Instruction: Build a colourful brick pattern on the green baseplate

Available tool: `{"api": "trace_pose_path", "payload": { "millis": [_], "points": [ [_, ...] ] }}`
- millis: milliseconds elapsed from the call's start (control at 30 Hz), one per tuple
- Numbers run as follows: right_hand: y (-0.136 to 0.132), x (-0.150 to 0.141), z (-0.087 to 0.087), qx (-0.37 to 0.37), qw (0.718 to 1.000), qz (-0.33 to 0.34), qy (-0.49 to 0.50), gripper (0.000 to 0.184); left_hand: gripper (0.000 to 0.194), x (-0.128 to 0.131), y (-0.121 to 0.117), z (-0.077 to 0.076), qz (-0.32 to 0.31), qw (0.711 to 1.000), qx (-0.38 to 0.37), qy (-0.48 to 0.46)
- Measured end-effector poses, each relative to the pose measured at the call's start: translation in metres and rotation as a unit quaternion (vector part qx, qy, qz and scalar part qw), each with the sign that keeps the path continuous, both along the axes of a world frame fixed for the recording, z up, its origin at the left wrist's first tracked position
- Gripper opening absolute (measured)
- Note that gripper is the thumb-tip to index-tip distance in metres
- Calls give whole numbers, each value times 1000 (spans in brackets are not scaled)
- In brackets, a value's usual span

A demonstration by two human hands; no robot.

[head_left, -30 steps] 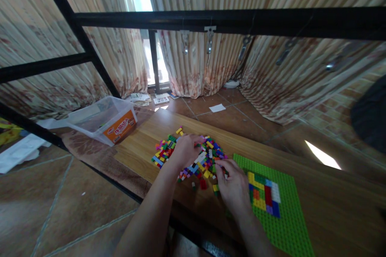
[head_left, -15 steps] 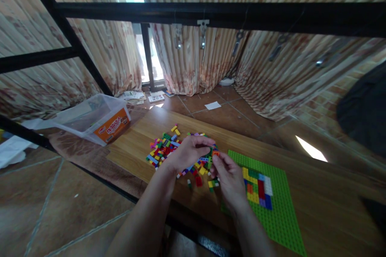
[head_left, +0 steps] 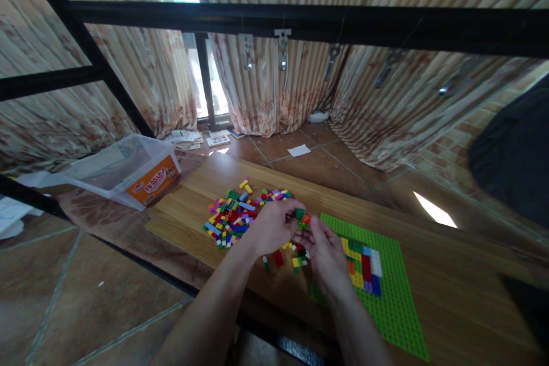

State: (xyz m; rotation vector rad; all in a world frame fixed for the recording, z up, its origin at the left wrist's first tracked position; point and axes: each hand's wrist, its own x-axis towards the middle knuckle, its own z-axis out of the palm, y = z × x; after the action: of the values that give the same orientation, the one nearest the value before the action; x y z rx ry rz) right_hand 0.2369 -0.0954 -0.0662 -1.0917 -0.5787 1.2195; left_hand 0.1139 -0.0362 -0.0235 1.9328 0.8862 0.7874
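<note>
Above the front edge of the brick pile, my two hands meet at a small cluster of toy bricks. My left hand has its fingers closed at a dark green brick on the cluster's left side. From the right, my right hand pinches an orange brick, with lighter green brick below it. Whether these bricks are locked together I cannot tell. Beside my right hand lies a green baseplate bearing a flat patch of coloured bricks, partly hidden by that hand.
Many loose bricks are heaped on the wooden table, left of and behind my hands. A red brick lies near the front. At the table's left end stands a clear plastic bin. A black metal bar crosses above.
My left fingers have come down and closed at the dark green brick, beside the orange one in my right hand. The whole view has shifted slightly.
</note>
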Motion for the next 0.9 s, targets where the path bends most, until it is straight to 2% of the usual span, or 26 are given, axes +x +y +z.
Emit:
{"api": "trace_pose_path", "payload": {
  "millis": [100,200,300,433,533,633,767,900],
  "points": [
    [0,-2,6,3,999,10,51,32,33,4,-5,1,23,998,47,39],
    [-1,-1,11,3,998,13,63,31,31,7,-10,3,8,996,69,55],
    [-1,0,12,3,998,1,65,31,28,9,-12,5,-5,994,78,72],
    [-1,0,11,13,999,-1,49,28,28,10,-12,6,9,991,89,100],
    [-2,0,10,18,998,10,55,27,28,9,-12,5,10,993,87,82],
    [-2,1,12,9,996,18,83,27,27,8,-10,2,35,997,56,40],
    [-2,2,15,-7,994,22,106,33,25,10,-3,-7,91,994,-29,-55],
    [-2,3,10,-9,1000,5,21,45,32,11,6,-12,175,963,-132,-154]
  ]
}}
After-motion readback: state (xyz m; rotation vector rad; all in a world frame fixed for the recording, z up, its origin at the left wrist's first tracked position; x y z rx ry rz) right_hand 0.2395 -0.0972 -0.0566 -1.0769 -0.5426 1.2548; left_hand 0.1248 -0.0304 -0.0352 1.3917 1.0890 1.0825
